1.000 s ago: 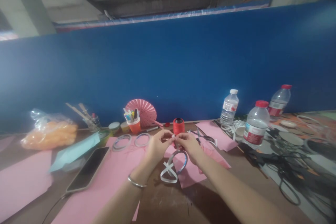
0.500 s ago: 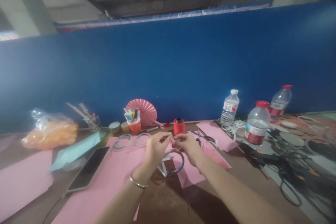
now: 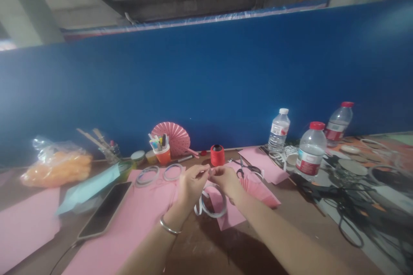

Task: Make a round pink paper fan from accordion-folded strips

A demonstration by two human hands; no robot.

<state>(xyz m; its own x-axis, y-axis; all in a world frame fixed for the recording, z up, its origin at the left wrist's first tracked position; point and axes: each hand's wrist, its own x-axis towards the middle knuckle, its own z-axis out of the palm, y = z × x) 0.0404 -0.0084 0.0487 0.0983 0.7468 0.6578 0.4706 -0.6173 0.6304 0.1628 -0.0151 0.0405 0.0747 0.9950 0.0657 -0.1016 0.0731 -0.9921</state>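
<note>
My left hand, a silver bangle on its wrist, and my right hand meet fingertip to fingertip above the table. Both are closed in a pinch on something tiny, mostly hidden by the fingers. Just below them is a roll of tape with a loose white strip curling at its left; whether it hangs from my fingers I cannot tell. Under the roll lies a pink paper sheet. To the right of my right hand are a pleated pink paper and black scissors.
Behind my hands stand a red thread spool, a cup of pens and a pink folding fan. Two more tape rolls and a phone lie left. Bottles and tangled cables occupy the right.
The tape roll below my hands has turned a little and its white strip has shifted. My fingertips stay pinched together. The whole view has moved slightly.
</note>
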